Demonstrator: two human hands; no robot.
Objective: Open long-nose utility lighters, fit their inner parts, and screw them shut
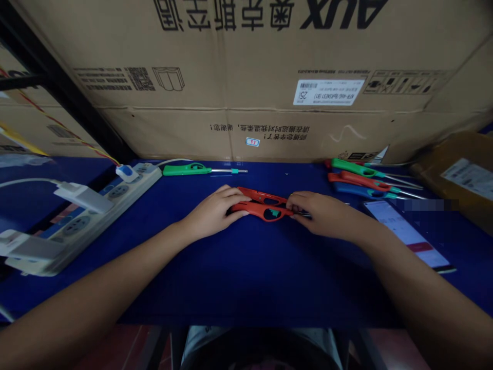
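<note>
Holding red lighter [254, 209] with left hand [211, 213] and right hand [319, 211]. Stretching long from 9 o'clock, pointing to 3.

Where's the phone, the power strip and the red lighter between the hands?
Phone [406, 231]: head view, on its screen.
Power strip [77, 224]: head view, on a socket.
Red lighter [254, 208]: head view, on its nearer half.

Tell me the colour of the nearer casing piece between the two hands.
The nearer casing piece is orange-red, seen best in the head view.
</note>
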